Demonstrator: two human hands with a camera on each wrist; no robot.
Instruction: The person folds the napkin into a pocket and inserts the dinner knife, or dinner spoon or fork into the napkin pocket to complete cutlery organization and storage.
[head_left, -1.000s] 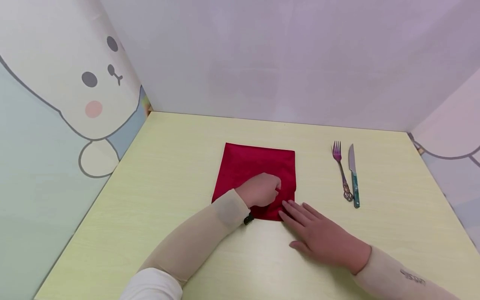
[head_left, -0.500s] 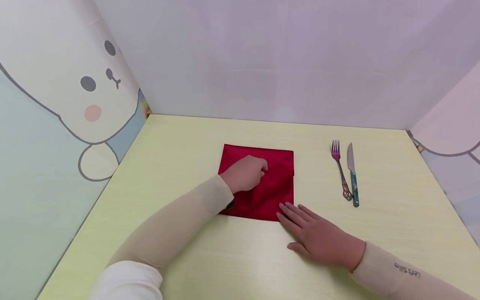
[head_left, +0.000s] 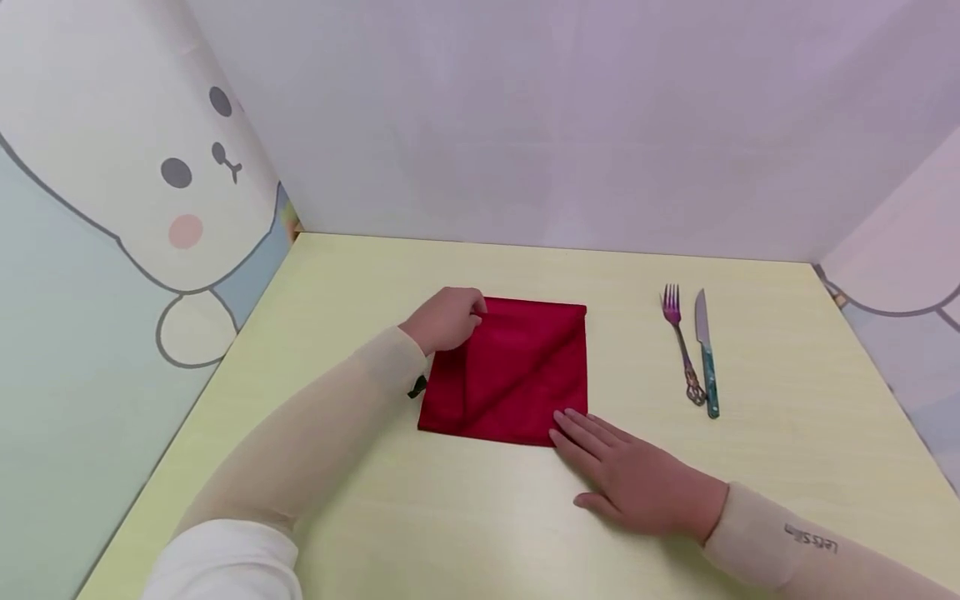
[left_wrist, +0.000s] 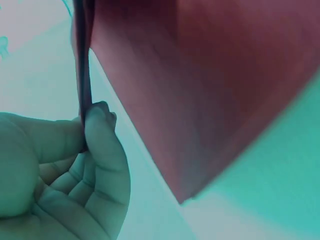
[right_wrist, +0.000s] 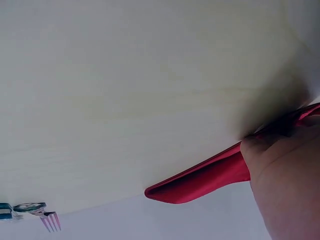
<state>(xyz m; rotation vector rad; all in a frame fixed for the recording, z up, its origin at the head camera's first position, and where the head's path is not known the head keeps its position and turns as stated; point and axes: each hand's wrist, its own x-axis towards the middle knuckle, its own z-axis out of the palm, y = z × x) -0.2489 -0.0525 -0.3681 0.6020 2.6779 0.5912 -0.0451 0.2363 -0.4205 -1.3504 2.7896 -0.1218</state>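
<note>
Your right hand (head_left: 645,483), nearest you: fingers straight, side by side, thumb apart; the fingertips rest on the near right corner of the red cloth (head_left: 525,375). The cloth spreads from these fingertips leftward and away from you, flat on the desk (head_left: 360,350). Its outline is close to square, so no long axis stands out; a slanting crease climbs from its near edge toward the far right corner.

Your left hand (head_left: 446,319), farther off: thumb and forefinger pinched on an edge of the cloth at its far left corner, the left wrist view showing this edge upright between them while another layer lies on the desk below. From these fingers the rest of the cloth lies to the right and toward you. The key relation is this diagonal: the two hands are at opposite corners, both in contact, the left alone gripping. Your left hand hides the far left corner.

To the right of your right fingers and beyond them, well apart from the cloth: the fork (head_left: 682,346), then the knife (head_left: 706,354), long axes pointing away from you, handles nearer. Neither should obstruct your hands. Farthest, beyond all fingers: the pale wall (head_left: 525,125).
</note>
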